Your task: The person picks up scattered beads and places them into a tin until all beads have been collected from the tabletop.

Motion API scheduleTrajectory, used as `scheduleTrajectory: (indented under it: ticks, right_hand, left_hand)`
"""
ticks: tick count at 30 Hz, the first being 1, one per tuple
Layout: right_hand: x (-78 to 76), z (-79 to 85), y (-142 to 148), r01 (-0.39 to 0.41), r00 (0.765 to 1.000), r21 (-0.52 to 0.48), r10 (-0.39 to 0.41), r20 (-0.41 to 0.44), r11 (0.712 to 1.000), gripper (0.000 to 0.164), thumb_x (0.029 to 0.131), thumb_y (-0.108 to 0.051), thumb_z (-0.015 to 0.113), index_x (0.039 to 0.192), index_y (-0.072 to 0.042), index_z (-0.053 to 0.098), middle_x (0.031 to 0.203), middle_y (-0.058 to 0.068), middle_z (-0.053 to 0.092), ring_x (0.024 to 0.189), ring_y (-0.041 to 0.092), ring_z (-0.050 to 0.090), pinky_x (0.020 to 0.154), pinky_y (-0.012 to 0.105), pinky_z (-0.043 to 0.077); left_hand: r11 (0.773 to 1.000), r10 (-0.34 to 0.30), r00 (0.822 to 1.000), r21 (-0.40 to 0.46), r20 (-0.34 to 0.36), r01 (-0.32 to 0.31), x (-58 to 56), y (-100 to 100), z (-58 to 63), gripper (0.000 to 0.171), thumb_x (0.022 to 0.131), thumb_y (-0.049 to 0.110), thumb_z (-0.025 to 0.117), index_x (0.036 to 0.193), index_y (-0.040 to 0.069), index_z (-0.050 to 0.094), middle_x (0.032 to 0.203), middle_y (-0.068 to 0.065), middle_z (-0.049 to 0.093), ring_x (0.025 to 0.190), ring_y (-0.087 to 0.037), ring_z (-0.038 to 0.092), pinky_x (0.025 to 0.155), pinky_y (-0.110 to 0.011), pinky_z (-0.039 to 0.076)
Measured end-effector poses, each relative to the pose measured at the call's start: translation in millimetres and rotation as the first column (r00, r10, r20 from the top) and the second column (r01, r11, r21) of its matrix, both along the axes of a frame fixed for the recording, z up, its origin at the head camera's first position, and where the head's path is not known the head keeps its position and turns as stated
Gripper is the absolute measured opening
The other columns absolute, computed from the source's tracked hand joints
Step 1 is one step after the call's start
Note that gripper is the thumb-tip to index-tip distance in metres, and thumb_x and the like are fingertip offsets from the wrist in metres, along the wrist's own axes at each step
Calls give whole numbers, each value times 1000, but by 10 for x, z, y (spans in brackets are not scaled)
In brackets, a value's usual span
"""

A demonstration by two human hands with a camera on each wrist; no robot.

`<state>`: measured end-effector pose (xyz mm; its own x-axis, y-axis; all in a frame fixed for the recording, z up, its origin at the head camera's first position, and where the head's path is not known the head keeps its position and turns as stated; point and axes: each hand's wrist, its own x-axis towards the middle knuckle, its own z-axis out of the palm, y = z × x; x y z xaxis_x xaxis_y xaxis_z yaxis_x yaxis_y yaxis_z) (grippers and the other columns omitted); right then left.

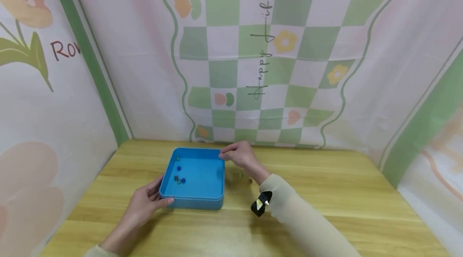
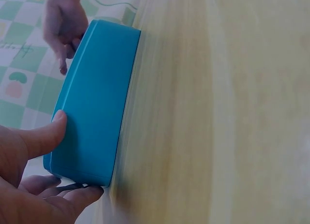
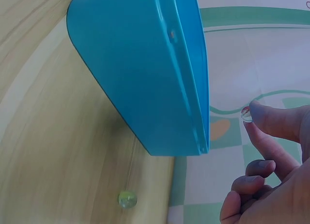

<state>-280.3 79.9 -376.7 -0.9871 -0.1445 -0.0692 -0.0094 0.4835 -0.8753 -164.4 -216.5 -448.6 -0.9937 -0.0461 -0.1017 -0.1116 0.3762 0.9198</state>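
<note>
A blue square box (image 1: 202,203) stands on the table with several small marbles at the left of its floor, among them a dark blue marble (image 1: 179,168). My left hand (image 1: 146,202) grips the box's near left corner, thumb on the front wall and fingers round the left side; the left wrist view shows this hold (image 2: 29,161). Over the far right corner of the box, my right hand (image 1: 240,155) pinches a clear glass marble (image 3: 247,114) between thumb and forefinger. The marble is above the rim, and the other fingers are curled.
Right of the box, a greenish marble (image 3: 127,199) and a brown marble (image 1: 250,181) lie on the wooden table (image 1: 325,192). A patterned cloth (image 1: 224,44) hangs behind the table's back edge. A black strap device (image 1: 259,204) sits on the right wrist.
</note>
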Motion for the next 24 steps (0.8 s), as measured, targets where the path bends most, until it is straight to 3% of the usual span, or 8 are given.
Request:
scheduleTrajectory:
  ticks: [9,15,24]
  right_hand:
    - [-25,-1,-126,0,1000,-25,1,16,1000,10,91,-15,84,99,-9,84,109,4,78,120,30,65,108,51,52]
    - [-97,-59,-230,12,1000,30,-13,23,999,10,91,-16,86,99,-10,85,107,3,78,116,27,65,106,46,53]
    - [-87,-19,-347,-17,1000,46,18,-22,999,11,91,-17,85,98,-9,85,103,3,78,108,26,66,96,44,57]
  left_hand:
    - [1000,-8,1000,0,-1,8,-15,-5,-2,86,92,15,84,162,1,35,164,-27,32,145,-45,43,108,-45,48]
    - [1000,-1,1000,11,7,1,2,-3,-5,87,91,14,85,161,1,35,164,-27,33,144,-45,43,109,-44,48]
    - [1000,-2,1000,7,6,2,-1,9,17,85,93,14,84,162,1,35,164,-26,33,145,-45,43,108,-44,48]
